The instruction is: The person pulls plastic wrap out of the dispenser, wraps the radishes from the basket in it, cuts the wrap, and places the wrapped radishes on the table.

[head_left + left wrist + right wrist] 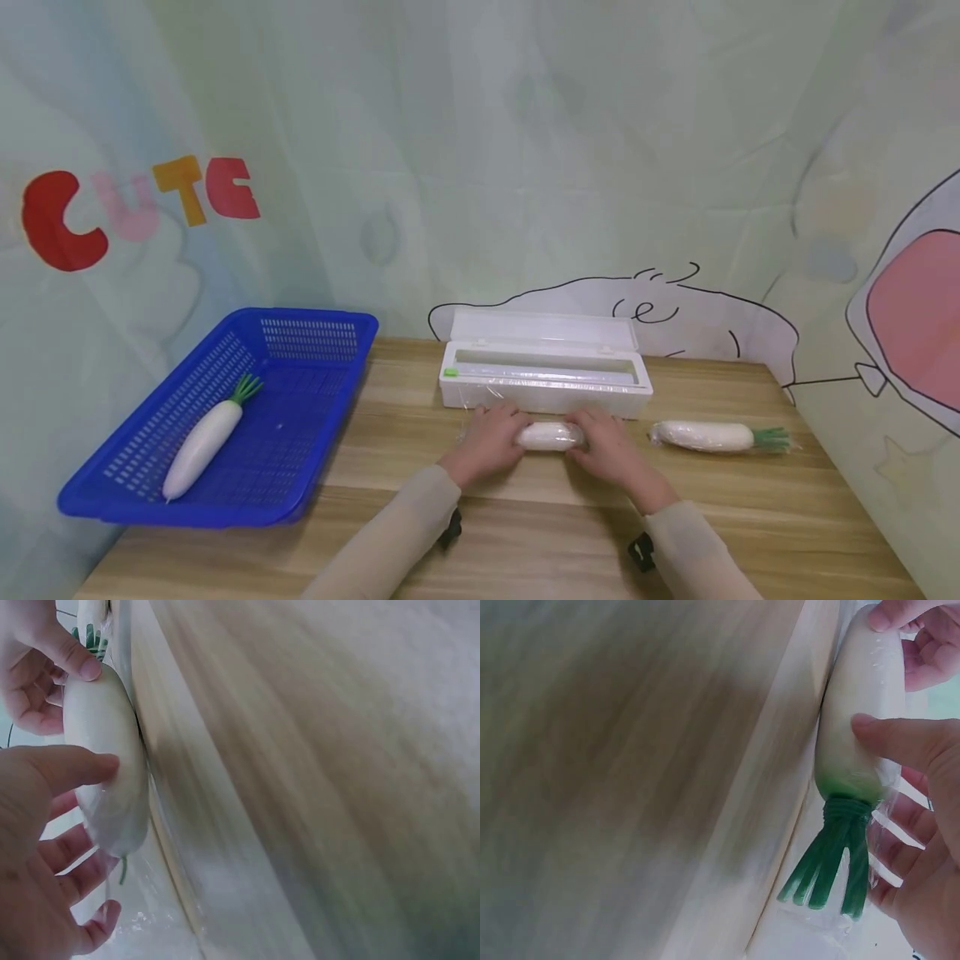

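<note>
A white radish lies crosswise before me in clear cling film. My left hand grips one end, thumb on the near side and fingers behind it. At the other end my right hand holds it the same way. In the right wrist view the radish's green leaf stalks stick out past my right hand, loose film around them. The left wrist view shows its thin green root tip. Just behind the hands stands a white cling film dispenser, its lid raised.
A film-wrapped radish with green stalks lies on the wooden table at the right. To the left, a blue plastic basket holds a radish with no film visible on it. A printed curtain hangs behind the table.
</note>
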The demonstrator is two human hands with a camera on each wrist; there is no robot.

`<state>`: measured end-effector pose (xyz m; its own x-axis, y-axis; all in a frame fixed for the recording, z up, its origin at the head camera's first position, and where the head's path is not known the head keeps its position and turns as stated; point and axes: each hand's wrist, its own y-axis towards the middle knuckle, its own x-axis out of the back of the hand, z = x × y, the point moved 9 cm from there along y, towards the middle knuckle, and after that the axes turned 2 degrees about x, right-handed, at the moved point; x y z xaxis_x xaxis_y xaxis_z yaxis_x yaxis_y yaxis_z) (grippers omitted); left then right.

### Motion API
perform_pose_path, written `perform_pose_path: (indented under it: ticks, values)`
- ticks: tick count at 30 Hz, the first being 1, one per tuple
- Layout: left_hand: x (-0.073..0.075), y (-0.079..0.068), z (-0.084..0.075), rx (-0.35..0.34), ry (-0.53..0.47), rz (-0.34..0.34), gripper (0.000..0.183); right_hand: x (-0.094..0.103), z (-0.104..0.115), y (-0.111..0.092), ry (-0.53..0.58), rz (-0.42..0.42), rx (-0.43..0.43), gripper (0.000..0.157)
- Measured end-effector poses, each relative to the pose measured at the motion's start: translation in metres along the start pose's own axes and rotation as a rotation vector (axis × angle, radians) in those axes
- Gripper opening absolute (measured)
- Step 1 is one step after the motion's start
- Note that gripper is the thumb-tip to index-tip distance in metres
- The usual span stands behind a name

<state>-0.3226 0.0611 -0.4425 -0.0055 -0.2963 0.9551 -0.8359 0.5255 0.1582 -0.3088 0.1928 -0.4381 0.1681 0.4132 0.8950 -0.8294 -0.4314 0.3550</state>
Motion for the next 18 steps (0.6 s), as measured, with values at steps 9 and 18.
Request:
perform_pose_path:
  ticks: [9, 18]
  values:
    - [-0.005, 0.006, 0.01, 0.02, -0.08, -0.023, 0.035, 0.003, -0.002, 0.007, -0.003, -0.061, 0.094, 0.034]
    - [-0.003, 0.008, 0.012, 0.028, -0.007, -0.08, 0.036, 0.004, -0.007, 0.012, 0.017, -0.064, 0.075, 0.03]
